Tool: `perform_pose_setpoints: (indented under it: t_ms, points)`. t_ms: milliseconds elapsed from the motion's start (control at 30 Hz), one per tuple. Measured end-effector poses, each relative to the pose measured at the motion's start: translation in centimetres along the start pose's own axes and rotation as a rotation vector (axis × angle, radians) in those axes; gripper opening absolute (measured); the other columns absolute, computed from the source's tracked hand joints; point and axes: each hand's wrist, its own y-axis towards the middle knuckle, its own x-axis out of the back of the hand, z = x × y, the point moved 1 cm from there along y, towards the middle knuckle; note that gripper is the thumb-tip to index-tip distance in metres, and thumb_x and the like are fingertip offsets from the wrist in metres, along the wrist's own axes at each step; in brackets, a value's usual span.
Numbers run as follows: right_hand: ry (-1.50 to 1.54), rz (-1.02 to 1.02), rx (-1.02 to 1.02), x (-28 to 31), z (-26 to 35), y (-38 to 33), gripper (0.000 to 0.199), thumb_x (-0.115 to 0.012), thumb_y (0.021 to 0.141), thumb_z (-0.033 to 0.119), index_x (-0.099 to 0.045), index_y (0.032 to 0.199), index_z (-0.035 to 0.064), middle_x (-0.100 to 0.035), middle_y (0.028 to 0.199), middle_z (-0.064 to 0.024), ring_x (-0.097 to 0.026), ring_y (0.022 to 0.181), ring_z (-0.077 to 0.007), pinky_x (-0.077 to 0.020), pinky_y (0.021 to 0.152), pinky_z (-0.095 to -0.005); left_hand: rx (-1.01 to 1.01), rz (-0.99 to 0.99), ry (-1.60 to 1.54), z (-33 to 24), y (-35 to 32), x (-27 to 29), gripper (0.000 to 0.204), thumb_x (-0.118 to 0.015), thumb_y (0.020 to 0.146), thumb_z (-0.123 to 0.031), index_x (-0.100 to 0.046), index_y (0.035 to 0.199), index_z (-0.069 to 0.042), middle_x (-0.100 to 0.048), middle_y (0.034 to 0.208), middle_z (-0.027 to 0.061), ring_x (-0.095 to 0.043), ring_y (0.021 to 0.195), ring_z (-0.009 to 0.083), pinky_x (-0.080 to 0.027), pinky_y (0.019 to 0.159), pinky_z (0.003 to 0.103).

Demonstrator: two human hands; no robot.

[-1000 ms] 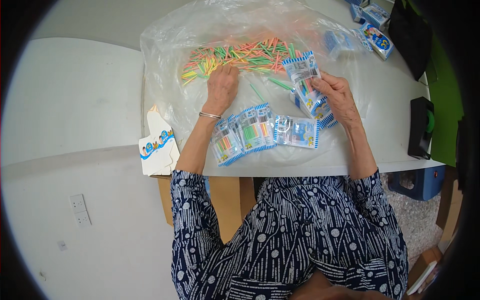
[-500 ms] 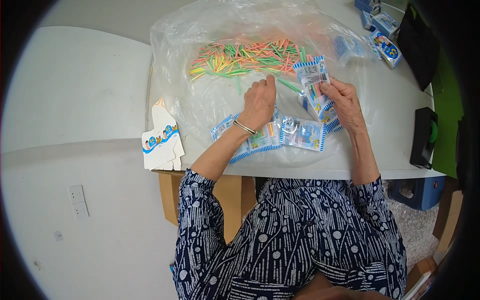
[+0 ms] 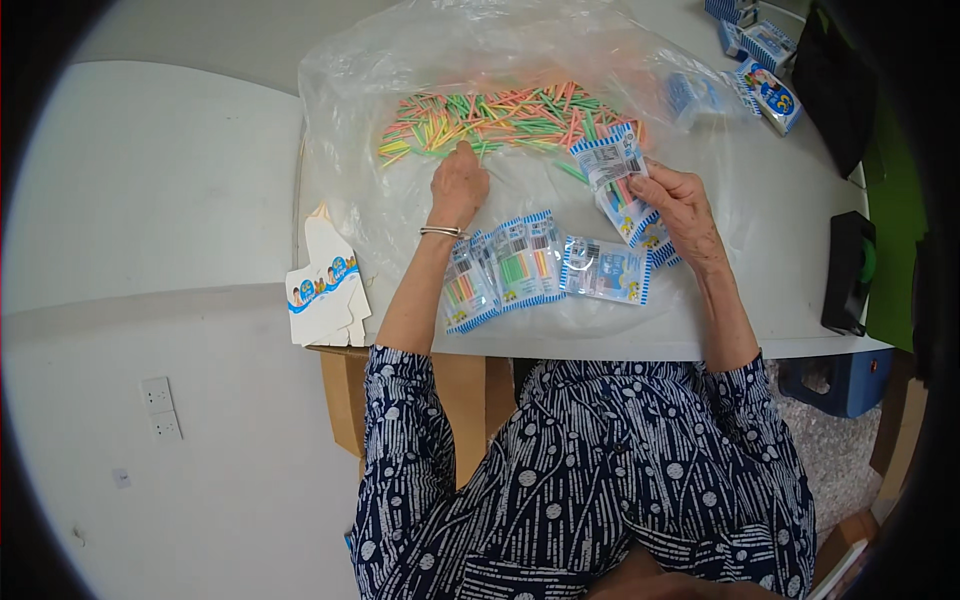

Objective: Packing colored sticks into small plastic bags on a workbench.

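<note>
A loose pile of thin pink, green and yellow sticks (image 3: 510,118) lies on a large clear plastic bag (image 3: 350,190). My left hand (image 3: 460,188), a bracelet at its wrist, is at the pile's near edge with curled, closed fingers. Its fingertips meet the sticks, but what they pinch is hidden. Between thumb and fingers my right hand (image 3: 682,205) grips a small clear packet (image 3: 607,165) with blue striped ends, coloured sticks showing inside. Several filled packets (image 3: 515,262) overlap in front of me. Beside them one packet (image 3: 605,270) lies flat, and others are partly under my right hand.
Flat white-and-blue cartons (image 3: 328,300) rest at the table's left edge. Small blue-and-white boxes (image 3: 768,95) stand at the far right, by a black object (image 3: 838,95). A black tape dispenser (image 3: 848,275) is on the right. Below the table are a cardboard box (image 3: 470,400) and a blue stool (image 3: 845,385).
My left hand has moved left and away from me, from above the packets to the pile's edge, uncovering the packets. The packet in my right hand has shifted slightly left and down.
</note>
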Motion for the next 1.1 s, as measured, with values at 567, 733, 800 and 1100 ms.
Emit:
perform_pose_setpoints:
  t_ms: [567,733,800,1100]
  points:
    - [-0.083,0.089,0.033,-0.7,0.1,0.1,0.02,-0.057,0.093,0.012,-0.065,0.093,-0.0066,-0.057,0.082,0.0011,-0.049,0.075,-0.0045,-0.0402,0.067,-0.0203,-0.051,-0.016,-0.497,-5.2,-0.1,7.7,0.03,-0.06,0.082,0.0,-0.048,0.11,0.0,-0.06,0.077,0.0105,-0.063,0.073,0.019,-0.053,0.066,0.033]
    - [-0.052,0.093,0.032,-1.0,-0.2,0.1,0.02,-0.058,0.093,0.013,-0.064,0.094,-0.0063,-0.057,0.083,0.0005,-0.049,0.076,-0.0041,-0.0401,0.067,-0.0205,-0.192,-0.113,-1.207,-10.9,-0.9,10.4,0.046,-0.061,0.084,0.004,-0.04,0.125,-0.003,-0.058,0.084,0.0005,-0.057,0.076,0.0078,-0.05,0.071,0.022]
    - [-0.06,0.101,0.033,-0.9,-0.1,0.1,0.021,-0.058,0.093,0.013,-0.065,0.095,-0.0064,-0.058,0.084,0.0002,-0.05,0.076,-0.0043,-0.0406,0.067,-0.0209,-0.215,-0.131,-1.239,-11.7,-1.0,10.3,0.049,-0.061,0.084,0.005,-0.039,0.126,-0.003,-0.058,0.083,0.0006,-0.056,0.076,0.0078,-0.049,0.071,0.022]
    - [-0.049,0.132,0.001,-1.0,0.1,0.0,0.026,-0.059,0.092,0.014,-0.064,0.108,-0.0067,-0.064,0.095,-0.0027,-0.054,0.083,-0.0057,-0.0443,0.072,-0.0205,-0.23,-0.087,-1.25,-13.1,-2.0,8.6,0.052,-0.06,0.084,0.007,-0.04,0.13,-0.004,-0.058,0.079,0.0004,-0.054,0.076,0.0057,-0.044,0.068,0.019]
